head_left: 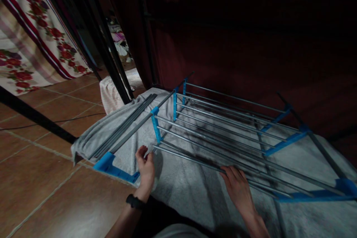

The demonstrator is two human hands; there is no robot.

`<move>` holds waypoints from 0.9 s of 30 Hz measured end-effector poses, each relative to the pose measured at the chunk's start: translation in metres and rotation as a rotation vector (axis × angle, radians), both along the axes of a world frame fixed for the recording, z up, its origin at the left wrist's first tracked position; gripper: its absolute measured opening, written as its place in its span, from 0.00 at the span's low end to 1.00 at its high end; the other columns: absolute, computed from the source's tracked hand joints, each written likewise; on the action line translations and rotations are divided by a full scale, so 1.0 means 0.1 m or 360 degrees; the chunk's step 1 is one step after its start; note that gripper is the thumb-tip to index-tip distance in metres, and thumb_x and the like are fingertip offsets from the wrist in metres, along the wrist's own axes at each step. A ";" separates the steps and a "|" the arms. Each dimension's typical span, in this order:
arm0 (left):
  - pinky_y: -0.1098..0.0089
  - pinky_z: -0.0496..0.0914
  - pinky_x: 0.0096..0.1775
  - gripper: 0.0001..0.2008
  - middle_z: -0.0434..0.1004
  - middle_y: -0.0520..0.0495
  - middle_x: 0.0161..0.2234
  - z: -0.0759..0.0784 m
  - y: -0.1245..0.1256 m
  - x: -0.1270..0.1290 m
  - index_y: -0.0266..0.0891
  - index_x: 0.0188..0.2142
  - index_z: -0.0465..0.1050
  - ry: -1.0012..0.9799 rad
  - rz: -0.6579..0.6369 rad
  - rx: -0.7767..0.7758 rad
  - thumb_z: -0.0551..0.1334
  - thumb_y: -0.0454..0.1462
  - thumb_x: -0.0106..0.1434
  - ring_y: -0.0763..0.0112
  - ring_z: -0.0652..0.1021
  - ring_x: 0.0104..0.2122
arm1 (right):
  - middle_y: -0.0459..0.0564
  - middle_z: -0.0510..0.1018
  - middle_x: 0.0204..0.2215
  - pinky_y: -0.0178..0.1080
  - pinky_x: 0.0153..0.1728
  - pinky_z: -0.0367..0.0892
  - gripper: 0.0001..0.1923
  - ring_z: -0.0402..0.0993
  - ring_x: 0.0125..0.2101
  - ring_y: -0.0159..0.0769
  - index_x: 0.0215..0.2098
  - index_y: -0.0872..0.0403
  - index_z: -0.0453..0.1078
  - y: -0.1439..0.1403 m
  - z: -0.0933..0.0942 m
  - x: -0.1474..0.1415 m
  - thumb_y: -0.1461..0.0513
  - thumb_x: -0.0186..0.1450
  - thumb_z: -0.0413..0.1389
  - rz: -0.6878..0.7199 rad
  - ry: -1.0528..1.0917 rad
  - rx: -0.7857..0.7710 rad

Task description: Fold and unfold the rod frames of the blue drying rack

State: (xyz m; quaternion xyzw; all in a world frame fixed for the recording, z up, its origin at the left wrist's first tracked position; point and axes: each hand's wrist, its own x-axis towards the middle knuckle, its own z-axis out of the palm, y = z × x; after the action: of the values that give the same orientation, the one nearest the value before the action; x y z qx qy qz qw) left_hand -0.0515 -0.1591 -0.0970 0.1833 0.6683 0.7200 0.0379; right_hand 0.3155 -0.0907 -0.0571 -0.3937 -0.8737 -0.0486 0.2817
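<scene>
The left hand point(145, 169) is curled, its grip pinched closed on the near end of a thin metal rod point(192, 158), right by a blue plastic connector point(156, 128); the right hand point(237, 187) lies flatter, fingers bent over the same nearest rods farther along, closed loosely on them; how firmly it holds I cannot tell in the dim light. Both forearms come up from the bottom edge, the left wrist wearing a dark band point(135, 201); the right arm is cut off at the frame's lower edge. Beyond the hands the rack point(223, 119) of parallel rods and blue cross-pieces lies flat on a grey towel point(195, 193), reaching away to the right, where its far corner runs out of view; to the left of the left hand a bundle of loose dark rods point(125, 124) rests on the towel near its edge. Left of that edge lies open tiled floor point(41, 178); a flowered cloth point(33, 37) hangs farther off. Behind the rack all is dark red and hard to make out.
</scene>
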 end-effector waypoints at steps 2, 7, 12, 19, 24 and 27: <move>0.56 0.73 0.53 0.16 0.77 0.47 0.45 0.03 0.15 -0.05 0.45 0.44 0.73 -0.0473 0.0035 0.0204 0.68 0.43 0.57 0.61 0.78 0.47 | 0.49 0.82 0.38 0.45 0.41 0.70 0.15 0.80 0.37 0.41 0.47 0.50 0.73 0.01 -0.01 0.01 0.57 0.79 0.45 0.0006 -0.0005 0.0001; 0.62 0.72 0.50 0.15 0.80 0.47 0.39 0.23 0.57 -0.12 0.39 0.37 0.77 -0.0718 -0.0057 0.0416 0.65 0.48 0.61 0.65 0.79 0.41 | 0.49 0.82 0.38 0.45 0.43 0.69 0.16 0.79 0.38 0.41 0.48 0.50 0.73 0.00 -0.03 0.01 0.57 0.80 0.43 0.0018 0.0004 0.0014; 0.64 0.73 0.45 0.24 0.81 0.46 0.33 0.29 0.74 -0.24 0.39 0.32 0.77 -0.0834 -0.0218 0.0464 0.60 0.58 0.65 0.65 0.81 0.36 | 0.49 0.82 0.39 0.46 0.44 0.69 0.16 0.78 0.38 0.40 0.48 0.50 0.73 -0.01 -0.06 0.03 0.58 0.80 0.43 0.0032 -0.0028 0.0008; 0.66 0.74 0.39 0.28 0.82 0.45 0.31 0.35 0.72 -0.36 0.38 0.33 0.78 -0.1056 -0.0487 0.0563 0.59 0.61 0.66 0.65 0.81 0.33 | 0.50 0.82 0.39 0.46 0.44 0.69 0.15 0.79 0.39 0.41 0.47 0.50 0.74 0.01 -0.12 0.03 0.60 0.79 0.45 0.0026 -0.0031 0.0041; 0.63 0.76 0.39 0.31 0.79 0.46 0.27 0.45 0.75 -0.34 0.39 0.30 0.76 -0.1079 -0.0673 0.0562 0.59 0.64 0.65 0.61 0.82 0.33 | 0.50 0.82 0.40 0.47 0.45 0.70 0.16 0.79 0.41 0.41 0.48 0.49 0.74 0.02 -0.09 0.02 0.60 0.79 0.43 0.0031 -0.0044 0.0052; 0.63 0.77 0.40 0.32 0.79 0.47 0.27 0.47 0.77 -0.35 0.38 0.32 0.75 -0.1021 -0.0746 0.0545 0.61 0.66 0.61 0.61 0.82 0.33 | 0.49 0.82 0.40 0.47 0.45 0.71 0.15 0.79 0.40 0.41 0.49 0.48 0.74 0.04 -0.09 0.02 0.60 0.79 0.44 0.0035 -0.0013 0.0070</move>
State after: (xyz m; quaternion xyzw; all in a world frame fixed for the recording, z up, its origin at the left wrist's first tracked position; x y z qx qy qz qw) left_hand -0.0865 -0.0823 -0.0495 0.1006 0.4338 0.8130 0.3752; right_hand 0.3172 -0.0872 -0.0665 -0.3776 -0.8778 -0.0665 0.2872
